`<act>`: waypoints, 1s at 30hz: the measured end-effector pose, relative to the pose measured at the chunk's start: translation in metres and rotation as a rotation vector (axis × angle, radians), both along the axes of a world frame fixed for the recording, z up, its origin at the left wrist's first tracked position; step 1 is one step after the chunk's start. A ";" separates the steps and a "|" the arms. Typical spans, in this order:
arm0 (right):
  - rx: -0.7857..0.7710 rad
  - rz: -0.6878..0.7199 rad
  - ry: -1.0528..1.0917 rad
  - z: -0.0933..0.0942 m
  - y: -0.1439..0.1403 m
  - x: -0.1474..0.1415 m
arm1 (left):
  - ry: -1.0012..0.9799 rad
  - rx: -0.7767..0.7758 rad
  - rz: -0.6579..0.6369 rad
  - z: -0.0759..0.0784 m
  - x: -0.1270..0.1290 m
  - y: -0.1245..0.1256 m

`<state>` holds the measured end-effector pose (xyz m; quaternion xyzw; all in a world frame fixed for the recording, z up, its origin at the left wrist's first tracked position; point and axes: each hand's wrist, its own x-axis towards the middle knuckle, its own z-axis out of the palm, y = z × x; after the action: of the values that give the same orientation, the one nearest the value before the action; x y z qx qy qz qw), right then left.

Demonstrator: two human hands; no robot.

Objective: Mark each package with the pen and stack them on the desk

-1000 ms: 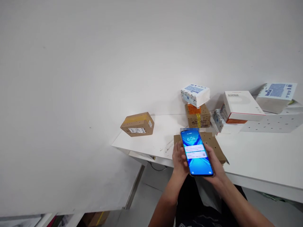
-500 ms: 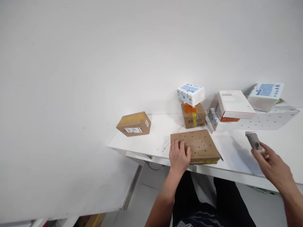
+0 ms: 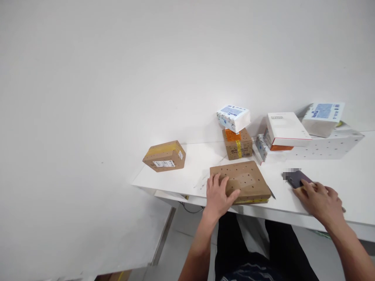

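My left hand (image 3: 218, 195) rests with spread fingers on the left front part of a flat brown cardboard box (image 3: 249, 177), which has dark spots and yellow tape along its front side. To the right, my right hand (image 3: 319, 201) is closed around the near end of a dark purple phone (image 3: 297, 178), low over the white table (image 3: 199, 171). Fingers cover part of the phone, and its far end is blurred out. A thin dark pointed object (image 3: 272, 191) sticks out by the box's right edge.
A labelled, taped brown box (image 3: 165, 158) stands at the table's left end. Behind, a tissue pack (image 3: 234, 117) tops an orange packet and a small brown box (image 3: 238, 148). A power bank box (image 3: 288, 128) and another tissue pack (image 3: 322, 119) rest on a long white spotted box (image 3: 331, 148).
My right hand has moved left and down with the phone, which has turned from a raised tilt to nearly flat. My left hand stays on the box, its thumb spread wider.
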<state>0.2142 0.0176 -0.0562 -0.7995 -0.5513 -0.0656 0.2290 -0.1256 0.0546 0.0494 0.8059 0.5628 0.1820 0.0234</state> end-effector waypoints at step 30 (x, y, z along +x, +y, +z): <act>0.047 0.612 0.894 0.005 0.024 -0.157 | 0.036 -0.045 0.658 -0.010 -0.060 0.119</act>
<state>0.0569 0.0415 -0.0510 -0.5472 -0.6062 0.3383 0.4676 -0.1852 0.1738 0.0397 0.5834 0.7971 0.1529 -0.0289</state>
